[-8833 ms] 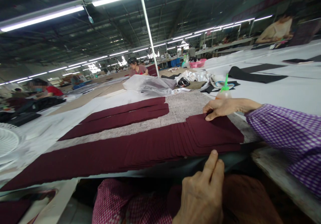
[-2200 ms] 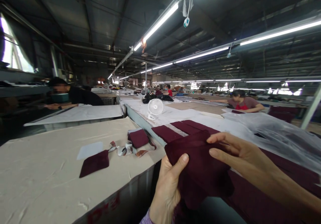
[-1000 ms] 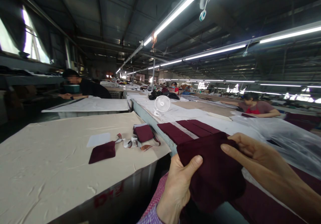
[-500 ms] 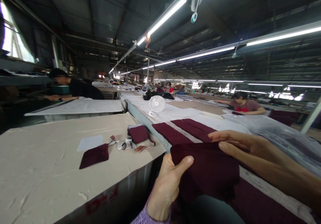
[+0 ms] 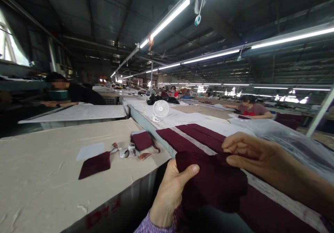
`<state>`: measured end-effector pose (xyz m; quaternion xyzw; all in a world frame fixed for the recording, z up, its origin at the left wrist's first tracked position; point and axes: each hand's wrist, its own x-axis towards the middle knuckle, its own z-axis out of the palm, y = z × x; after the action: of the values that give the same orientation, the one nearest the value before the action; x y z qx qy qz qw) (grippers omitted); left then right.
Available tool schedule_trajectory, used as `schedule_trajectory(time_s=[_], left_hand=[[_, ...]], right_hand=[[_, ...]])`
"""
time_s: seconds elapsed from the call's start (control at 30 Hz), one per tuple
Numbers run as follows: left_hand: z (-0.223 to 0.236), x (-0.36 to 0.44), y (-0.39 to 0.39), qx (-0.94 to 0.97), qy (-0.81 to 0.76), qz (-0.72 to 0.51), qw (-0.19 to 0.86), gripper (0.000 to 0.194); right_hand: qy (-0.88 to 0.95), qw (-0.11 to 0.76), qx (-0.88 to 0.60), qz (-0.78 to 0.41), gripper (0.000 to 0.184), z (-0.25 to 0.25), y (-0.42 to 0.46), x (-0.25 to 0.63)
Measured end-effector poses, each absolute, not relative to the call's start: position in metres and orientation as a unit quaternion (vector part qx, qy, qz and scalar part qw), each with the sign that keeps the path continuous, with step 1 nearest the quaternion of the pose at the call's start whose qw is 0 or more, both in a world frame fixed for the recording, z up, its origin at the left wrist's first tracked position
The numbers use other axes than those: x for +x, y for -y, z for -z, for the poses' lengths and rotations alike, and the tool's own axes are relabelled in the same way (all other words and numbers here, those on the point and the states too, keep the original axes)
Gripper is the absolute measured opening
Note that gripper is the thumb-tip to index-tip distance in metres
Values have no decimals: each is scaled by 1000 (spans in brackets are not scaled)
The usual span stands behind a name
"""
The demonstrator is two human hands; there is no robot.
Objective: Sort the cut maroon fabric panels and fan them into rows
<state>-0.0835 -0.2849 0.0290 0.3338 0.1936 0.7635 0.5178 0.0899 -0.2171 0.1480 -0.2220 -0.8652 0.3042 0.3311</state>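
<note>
Cloth [image 5: 215,182], left fingers [image 5: 188,173] closed, right fingers [image 5: 241,162] pinching

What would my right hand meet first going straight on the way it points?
Probably the maroon cloth in your left hand; its top edge lies by your right hand, though depth is unclear.

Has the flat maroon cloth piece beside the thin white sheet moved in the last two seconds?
No. Against the cream-covered table and the thin white sheet, the flat maroon cloth piece sits unmoved; only the view shifted.
</note>
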Motion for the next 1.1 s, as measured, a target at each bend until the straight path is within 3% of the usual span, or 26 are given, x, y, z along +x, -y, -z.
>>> schedule_trajectory(time_s=[0.17,0.23,0.37,0.63,0.73,0.83,1.1], left_hand=[[-32,-83,287,332,-199,-764,517,22],[-32,-84,288,337,-206,-764,511,20],[-31,-84,289,345,-213,-759,509,19],[-29,-86,290,347,-214,-751,520,22],[-29,-86,290,356,-217,-748,517,22],[-29,-85,291,358,-220,-746,517,21],[-30,-85,293,356,-216,-740,528,19]], right_hand=[[898,231,-241,-285,30,-152,219,98],[906,217,-243,-271,36,-152,219,99],[888,222,-241,-322,44,-147,216,98],[892,247,-232,-299,23,-152,222,97],[924,179,-221,-257,36,-156,225,98],[919,194,-214,-267,48,-153,224,97],[903,236,-221,-283,41,-151,234,91]])
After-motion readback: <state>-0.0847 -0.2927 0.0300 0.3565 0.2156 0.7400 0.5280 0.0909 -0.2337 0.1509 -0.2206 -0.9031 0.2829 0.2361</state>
